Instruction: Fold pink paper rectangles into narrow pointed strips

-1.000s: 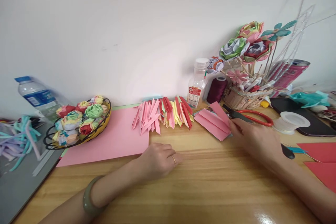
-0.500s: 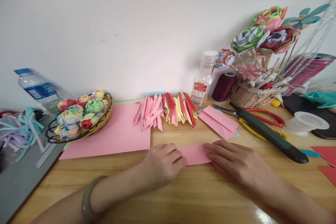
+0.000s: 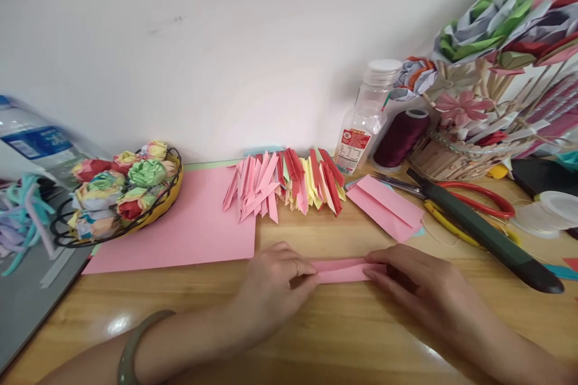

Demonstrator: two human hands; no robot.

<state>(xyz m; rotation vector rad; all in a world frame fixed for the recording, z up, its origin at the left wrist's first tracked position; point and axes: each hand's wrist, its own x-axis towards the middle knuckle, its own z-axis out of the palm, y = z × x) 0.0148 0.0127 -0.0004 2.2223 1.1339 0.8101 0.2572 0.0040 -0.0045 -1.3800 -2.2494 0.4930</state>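
Note:
Between my two hands a narrow pink paper strip [image 3: 341, 271] lies on the wooden table, its near edge lifted and partly folded over. My left hand [image 3: 277, 283], with a ring on one finger and a bangle on the wrist, pinches the strip's left end. The right end is pinched between the thumb and fingers of my right hand [image 3: 413, 283]. Just beyond my right hand lie creased pink paper pieces [image 3: 383, 207], with a bit of light blue paper under them. Behind the strip stands a row of folded paper pieces [image 3: 289, 183] in pink, red and yellow.
A large pink sheet [image 3: 203, 222] lies at left, partly under a basket [image 3: 174, 201] of paper flowers. A utility knife [image 3: 487, 231], red-handled scissors [image 3: 478, 192], a thread spool [image 3: 401, 138] and a plastic bottle [image 3: 361, 123] stand or lie at right, near a flower-filled holder [image 3: 465, 156].
My right hand came from the creased pink pieces to the table's middle with a pink strip. Both hands now grip its ends, and its near edge has been turned up. The view shifted slightly.

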